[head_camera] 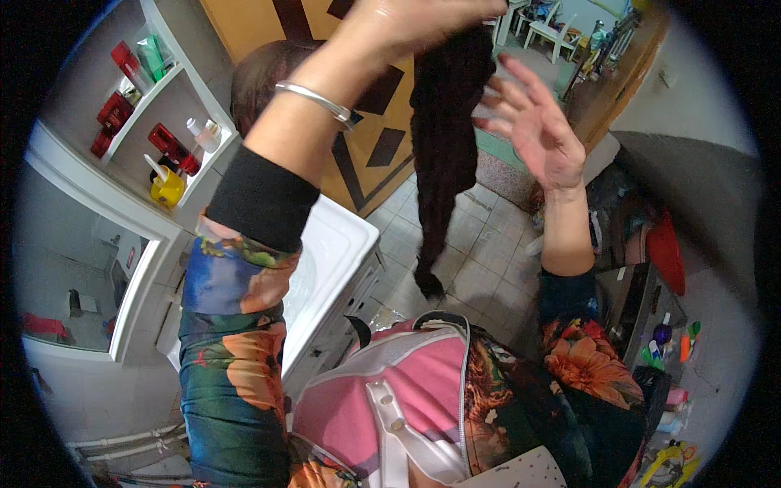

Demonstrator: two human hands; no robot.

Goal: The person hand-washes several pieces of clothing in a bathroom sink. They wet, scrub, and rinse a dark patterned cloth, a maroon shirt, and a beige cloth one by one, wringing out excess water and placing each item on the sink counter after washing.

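Note:
A long black knitted garment [448, 116] hangs in front of me, its narrow lower end dangling above the floor. At the top edge of the picture, my left hand [421, 21] grips its upper part, and the fingertips are partly cut off. A silver bangle [314, 102] circles that wrist. My right hand [543, 131] is raised on the other side of the garment, palm turned inward and fingers spread and slightly blurred. Those fingertips are close to the cloth; whether they touch it I cannot tell.
At left stand a white washbasin [354, 226], a mirror [79, 262] and shelves [143, 100] with bottles. A brown door [390, 122] is behind the garment, with a doorway beside it. Dark brown hair or a furry thing [268, 79] shows behind my left forearm. Tiles [482, 244] cover the floor.

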